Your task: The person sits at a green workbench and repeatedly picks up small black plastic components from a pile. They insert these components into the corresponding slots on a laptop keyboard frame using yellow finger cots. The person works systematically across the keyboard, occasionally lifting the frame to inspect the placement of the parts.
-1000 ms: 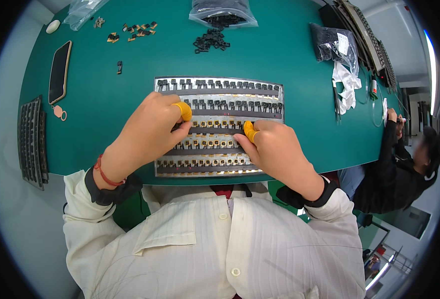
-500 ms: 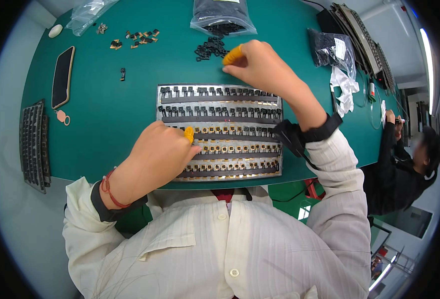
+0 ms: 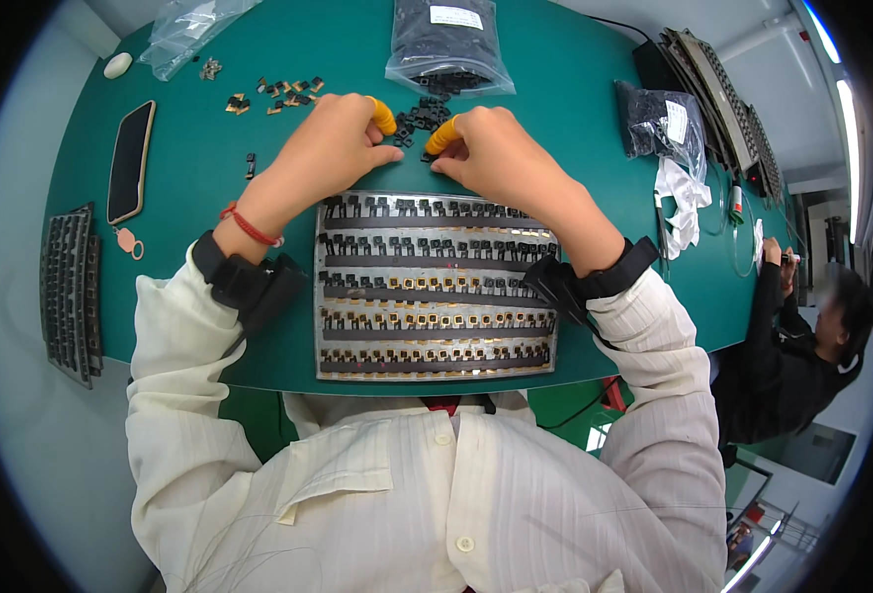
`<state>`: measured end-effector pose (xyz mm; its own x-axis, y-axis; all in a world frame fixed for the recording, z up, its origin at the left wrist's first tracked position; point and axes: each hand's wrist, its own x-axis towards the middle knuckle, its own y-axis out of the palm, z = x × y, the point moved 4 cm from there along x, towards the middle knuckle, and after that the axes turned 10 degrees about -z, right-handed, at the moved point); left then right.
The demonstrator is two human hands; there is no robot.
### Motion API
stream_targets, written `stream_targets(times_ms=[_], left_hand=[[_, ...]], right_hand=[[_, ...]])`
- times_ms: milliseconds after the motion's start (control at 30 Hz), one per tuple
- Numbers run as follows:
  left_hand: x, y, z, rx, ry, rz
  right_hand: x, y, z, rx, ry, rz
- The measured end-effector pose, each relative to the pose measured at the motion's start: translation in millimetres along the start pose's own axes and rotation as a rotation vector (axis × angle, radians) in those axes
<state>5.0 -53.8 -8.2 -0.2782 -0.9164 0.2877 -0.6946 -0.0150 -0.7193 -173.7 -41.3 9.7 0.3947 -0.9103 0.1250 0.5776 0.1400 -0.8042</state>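
Observation:
A metal tray (image 3: 436, 230) holds rows of small black and gold parts and lies in front of me. Beyond it is a loose pile of small black square frames (image 3: 425, 115). My left hand (image 3: 343, 143) is at the pile's left edge, its thumb and yellow-covered forefinger apart, with nothing visible between them. On the pile's near right side, my right hand (image 3: 486, 146) has thumb and covered forefinger pinched on a small black piece (image 3: 427, 157). Only the edge of that piece shows. The upper rows carry black tops, while the lower rows show gold squares.
An open plastic bag (image 3: 446, 49) of black parts stands behind the pile. Gold-and-black pieces (image 3: 293, 94) lie at the far left, near a phone (image 3: 131, 161). Another bag (image 3: 659, 124), crumpled white paper (image 3: 684, 198) and stacked trays (image 3: 718, 99) are at right; a person (image 3: 797, 346) sits beyond.
My left hand has left the tray and moved up to the pile of black frames. My right hand has come slightly lower, and a black piece now shows at its fingertips.

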Motion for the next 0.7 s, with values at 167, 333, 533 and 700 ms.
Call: stream_targets(times_ms=[167,333,533,700], left_hand=[[2.0,8.4,-6.3,0.015,-0.050,0.141],[-14.2,-3.9,-22.8,0.097,0.005,0.158],[-16.3,-10.2,-9.0,0.257,0.051,0.042],[-21.3,-12.2,-0.3,0.096,-0.021,0.066]], right_hand=[[-1.1,-5.4,-9.7,0.064,0.072,-0.021],[2.5,5.7,-5.3,0.074,0.044,-0.067],[3.9,10.6,-0.1,0.000,0.023,-0.094],[-1.5,7.1,5.4,-0.021,-0.011,-0.057]])
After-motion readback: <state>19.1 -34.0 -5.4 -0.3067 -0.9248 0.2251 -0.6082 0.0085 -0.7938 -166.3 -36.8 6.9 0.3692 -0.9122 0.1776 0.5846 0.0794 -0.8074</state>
